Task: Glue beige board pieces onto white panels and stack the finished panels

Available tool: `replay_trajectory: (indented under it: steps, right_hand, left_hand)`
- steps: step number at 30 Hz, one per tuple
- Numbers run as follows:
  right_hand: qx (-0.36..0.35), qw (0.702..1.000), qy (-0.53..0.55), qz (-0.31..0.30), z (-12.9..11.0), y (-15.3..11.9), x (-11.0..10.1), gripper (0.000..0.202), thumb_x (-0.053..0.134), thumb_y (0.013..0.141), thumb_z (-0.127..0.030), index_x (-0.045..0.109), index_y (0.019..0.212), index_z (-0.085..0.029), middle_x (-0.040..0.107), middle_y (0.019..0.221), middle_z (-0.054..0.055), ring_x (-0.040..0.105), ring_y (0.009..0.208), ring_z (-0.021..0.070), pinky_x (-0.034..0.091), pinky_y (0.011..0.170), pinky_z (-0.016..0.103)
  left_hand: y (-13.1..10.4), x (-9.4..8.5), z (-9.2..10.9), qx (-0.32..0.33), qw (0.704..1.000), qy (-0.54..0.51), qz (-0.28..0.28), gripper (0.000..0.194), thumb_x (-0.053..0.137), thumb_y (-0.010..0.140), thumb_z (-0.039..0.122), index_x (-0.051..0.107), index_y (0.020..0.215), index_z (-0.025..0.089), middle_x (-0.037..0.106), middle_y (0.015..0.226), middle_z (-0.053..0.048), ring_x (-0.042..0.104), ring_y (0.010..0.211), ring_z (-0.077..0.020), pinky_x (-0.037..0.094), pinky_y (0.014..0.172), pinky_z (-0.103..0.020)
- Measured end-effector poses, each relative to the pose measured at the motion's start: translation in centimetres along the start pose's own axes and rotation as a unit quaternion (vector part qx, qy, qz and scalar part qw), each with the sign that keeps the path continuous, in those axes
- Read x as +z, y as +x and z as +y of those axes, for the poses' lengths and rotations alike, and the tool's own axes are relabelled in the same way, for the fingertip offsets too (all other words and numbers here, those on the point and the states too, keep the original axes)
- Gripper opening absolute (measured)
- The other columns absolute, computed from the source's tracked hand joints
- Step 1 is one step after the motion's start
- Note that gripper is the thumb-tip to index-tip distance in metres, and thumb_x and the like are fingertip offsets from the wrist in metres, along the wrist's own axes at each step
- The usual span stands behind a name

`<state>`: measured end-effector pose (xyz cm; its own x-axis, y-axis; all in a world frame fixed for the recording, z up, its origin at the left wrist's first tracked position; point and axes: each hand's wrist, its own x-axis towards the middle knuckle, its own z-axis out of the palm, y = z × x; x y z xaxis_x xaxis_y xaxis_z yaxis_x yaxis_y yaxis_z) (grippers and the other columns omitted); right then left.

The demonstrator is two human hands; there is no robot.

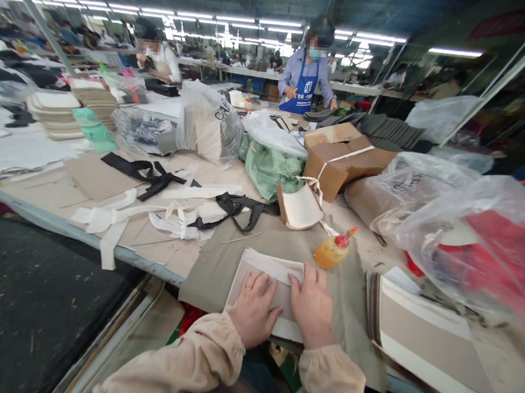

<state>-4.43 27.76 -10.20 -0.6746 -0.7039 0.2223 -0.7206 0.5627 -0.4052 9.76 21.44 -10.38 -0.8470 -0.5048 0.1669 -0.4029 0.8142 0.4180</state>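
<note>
A light panel with a pale strip along its top lies on a grey-green sheet at the table's front edge. My left hand rests flat on the panel's left part, fingers apart. On its right side lies my right hand, thumb spread from the other fingers and pointing inward over the panel. Neither hand is wrapped round anything. Just beyond my right hand stands a bottle of yellow-orange liquid with a red cap. Behind the panel sits a small stack of curved pale pieces.
Stacked large panels lie at the right, below plastic bags with red contents. Black strips and white strips are scattered at the left. A cardboard box stands farther back. A person in a blue apron works across the table.
</note>
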Motion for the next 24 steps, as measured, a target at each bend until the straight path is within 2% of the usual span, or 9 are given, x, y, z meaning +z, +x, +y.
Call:
replay_trajectory:
  steps: [2,4,6,8,10,12,16,19,24]
  right_hand:
    - [-0.059,0.997,-0.018,0.041,-0.4,-0.2,-0.9,0.042,0.044,0.088,-0.032,0.045,0.125,-0.011,0.05,0.118,0.019,0.048,0.107,0.0314,0.041,0.088,0.045]
    - [-0.113,0.993,0.001,0.026,-1.2,-0.4,-1.5,0.043,0.041,0.09,-0.029,0.043,0.129,-0.01,0.046,0.126,0.019,0.041,0.117,0.0312,0.035,0.097,0.047]
    - [-0.159,0.985,0.039,-0.052,-2.4,-0.5,-1.7,0.045,0.036,0.091,-0.027,0.04,0.132,-0.009,0.043,0.133,0.017,0.038,0.123,0.0265,0.034,0.102,0.043]
    - [-0.2,0.965,0.075,-0.153,-3.7,-0.5,-1.5,0.048,0.033,0.092,-0.028,0.036,0.136,-0.007,0.038,0.138,0.014,0.034,0.127,0.0222,0.032,0.105,0.038]
    - [-0.224,0.942,0.092,-0.232,-4.7,-0.3,-1.0,0.053,0.032,0.093,-0.033,0.031,0.138,-0.006,0.031,0.143,0.013,0.027,0.131,0.0209,0.028,0.108,0.037]
    - [-0.233,0.929,0.093,-0.273,-5.2,0.2,-0.7,0.058,0.032,0.093,-0.041,0.028,0.14,-0.007,0.026,0.145,0.012,0.022,0.134,0.0222,0.024,0.109,0.041]
    - [-0.249,0.911,0.088,-0.316,-5.3,1.2,-0.4,0.063,0.033,0.091,-0.048,0.027,0.141,-0.009,0.025,0.145,0.013,0.021,0.134,0.0234,0.021,0.109,0.044]
    - [-0.264,0.901,0.087,-0.333,-5.1,1.6,-0.4,0.062,0.036,0.091,-0.048,0.029,0.14,-0.01,0.028,0.144,0.013,0.023,0.133,0.0227,0.021,0.109,0.043]
    - [-0.289,0.886,0.092,-0.352,-5.1,2.0,-0.4,0.062,0.039,0.089,-0.048,0.032,0.139,-0.012,0.031,0.143,0.013,0.025,0.132,0.0222,0.019,0.11,0.041]
  left_hand:
    - [-0.1,0.0,0.0,0.009,1.0,-0.009,-0.002,0.037,0.054,0.078,0.03,0.054,0.114,0.017,0.053,0.104,-0.013,0.047,0.105,-0.0291,0.033,0.1,-0.053]
    - [-0.1,0.2,-0.1,0.031,0.999,-0.02,-0.013,0.029,0.049,0.081,0.026,0.058,0.107,0.017,0.055,0.095,-0.011,0.05,0.098,-0.0262,0.038,0.097,-0.048]
    - [-0.2,0.7,-0.3,0.055,0.998,-0.035,-0.016,0.029,0.047,0.082,0.023,0.06,0.107,0.016,0.057,0.097,-0.013,0.05,0.101,-0.027,0.037,0.098,-0.048]
    - [-0.2,1.2,-0.5,0.067,0.996,-0.056,-0.016,0.036,0.046,0.082,0.022,0.057,0.117,0.018,0.058,0.11,-0.015,0.048,0.111,-0.0297,0.033,0.102,-0.05]
    - [-0.3,1.5,-0.6,0.076,0.993,-0.081,-0.027,0.044,0.046,0.082,0.021,0.051,0.125,0.026,0.053,0.125,-0.011,0.044,0.12,-0.0313,0.029,0.106,-0.05]
    - [-0.4,1.4,-0.6,0.082,0.991,-0.105,-0.029,0.047,0.045,0.082,0.018,0.049,0.127,0.034,0.047,0.135,-0.005,0.041,0.125,-0.031,0.027,0.107,-0.047]
    - [-0.5,0.8,-0.5,0.093,0.989,-0.117,-0.025,0.049,0.044,0.08,0.015,0.05,0.125,0.035,0.044,0.138,-0.003,0.038,0.127,-0.0321,0.025,0.109,-0.045]
    - [-0.5,0.7,-0.7,0.099,0.989,-0.093,-0.059,0.053,0.042,0.077,0.013,0.049,0.128,0.03,0.044,0.138,-0.006,0.038,0.127,-0.0323,0.025,0.108,-0.045]
    - [-0.7,0.9,-0.9,0.114,0.987,-0.02,-0.109,0.06,0.041,0.077,0.016,0.036,0.137,0.022,0.038,0.141,-0.01,0.035,0.128,-0.0298,0.024,0.107,-0.05]
